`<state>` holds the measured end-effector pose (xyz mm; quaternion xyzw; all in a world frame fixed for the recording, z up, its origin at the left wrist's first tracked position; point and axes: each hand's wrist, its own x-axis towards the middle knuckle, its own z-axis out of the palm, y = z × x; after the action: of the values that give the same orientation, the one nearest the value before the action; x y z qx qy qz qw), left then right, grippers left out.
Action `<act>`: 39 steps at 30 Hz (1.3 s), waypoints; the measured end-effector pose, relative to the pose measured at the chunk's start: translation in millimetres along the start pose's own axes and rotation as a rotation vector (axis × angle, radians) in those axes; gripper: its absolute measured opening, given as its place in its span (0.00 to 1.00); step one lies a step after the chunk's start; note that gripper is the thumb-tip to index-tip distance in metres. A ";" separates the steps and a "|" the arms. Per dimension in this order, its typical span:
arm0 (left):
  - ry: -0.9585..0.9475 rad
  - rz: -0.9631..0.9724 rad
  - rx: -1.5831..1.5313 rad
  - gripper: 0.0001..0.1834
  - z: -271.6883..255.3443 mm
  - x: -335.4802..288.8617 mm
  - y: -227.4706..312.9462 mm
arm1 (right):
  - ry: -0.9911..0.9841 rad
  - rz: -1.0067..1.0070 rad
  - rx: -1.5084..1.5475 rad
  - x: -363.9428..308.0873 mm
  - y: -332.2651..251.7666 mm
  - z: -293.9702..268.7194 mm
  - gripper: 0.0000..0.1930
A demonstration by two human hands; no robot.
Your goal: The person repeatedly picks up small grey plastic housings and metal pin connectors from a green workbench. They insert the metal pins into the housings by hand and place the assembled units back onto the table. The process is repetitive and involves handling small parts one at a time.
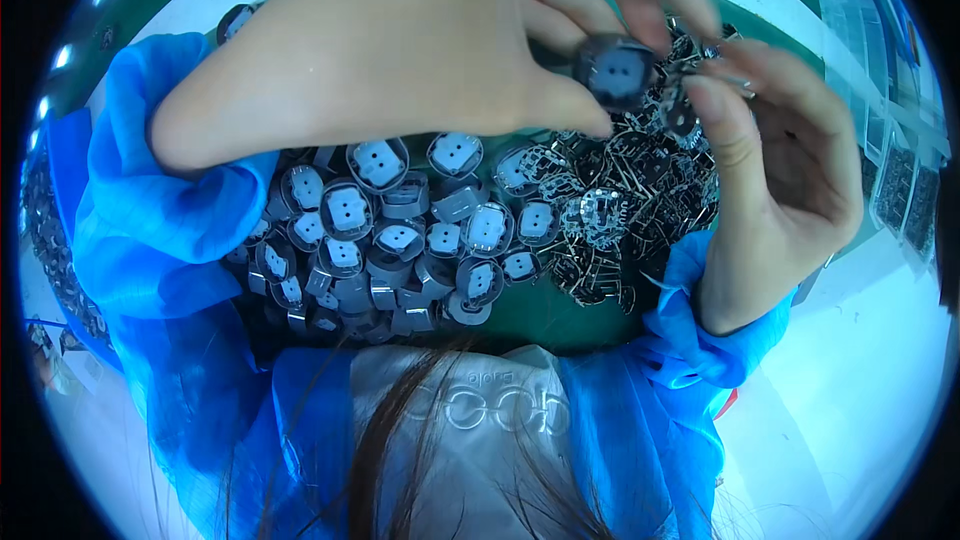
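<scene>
My left hand (pixel 400 50) reaches across from the left, its fingers closed around a small dark rounded housing (pixel 617 72) with a grey face and two little holes. Close beside it, my right hand (pixel 785 160) pinches a small dark part with metal pins (pixel 682 112) between thumb and forefinger; motion blurs its details. The two parts are near each other, and I cannot tell whether they touch. Below my left hand lies a pile of similar grey housings (pixel 347 208) with pale inner faces. Under and between the hands spreads a heap of thin metal pin parts (pixel 600 215).
Both piles lie on a green work surface (pixel 545 315). Clear plastic trays (pixel 865 70) stand at the right, one of them over dark small parts (pixel 905 190). At the far left, a blue bin (pixel 72 155) sits by more small dark pieces (pixel 55 240).
</scene>
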<state>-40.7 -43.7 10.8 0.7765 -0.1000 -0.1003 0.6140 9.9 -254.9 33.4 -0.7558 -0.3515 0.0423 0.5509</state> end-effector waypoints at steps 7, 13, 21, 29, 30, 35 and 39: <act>0.012 0.016 -0.020 0.16 1.2 1.8 -4.3 | -0.017 -0.159 -0.135 -4.0 4.8 1.4 0.15; 0.022 0.015 -0.022 0.16 0.1 -0.7 -2.9 | -0.046 -0.255 -0.232 -0.1 5.8 -2.4 0.12; 0.029 0.016 -0.039 0.15 -2.5 -1.9 -2.4 | -0.005 -0.177 -0.192 -2.1 4.8 0.2 0.12; 0.053 0.006 -0.029 0.15 -3.4 -7.0 0.1 | 0.059 -0.370 -0.308 1.2 3.9 9.6 0.14; 0.061 0.000 -0.020 0.15 -3.8 -9.2 1.6 | 0.057 -0.384 -0.322 2.0 3.7 10.7 0.14; 0.038 0.043 -0.036 0.15 -0.5 3.8 -8.1 | 0.078 -0.340 -0.649 -0.3 3.5 10.2 0.14; 0.086 0.003 0.010 0.14 -1.3 -7.2 6.3 | -0.044 -0.201 -0.666 4.4 -12.2 8.7 0.16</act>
<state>-47.4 -41.8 17.4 0.7831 -0.0753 -0.0654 0.6139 3.4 -243.6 42.0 -0.8546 -0.4305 -0.1126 0.2677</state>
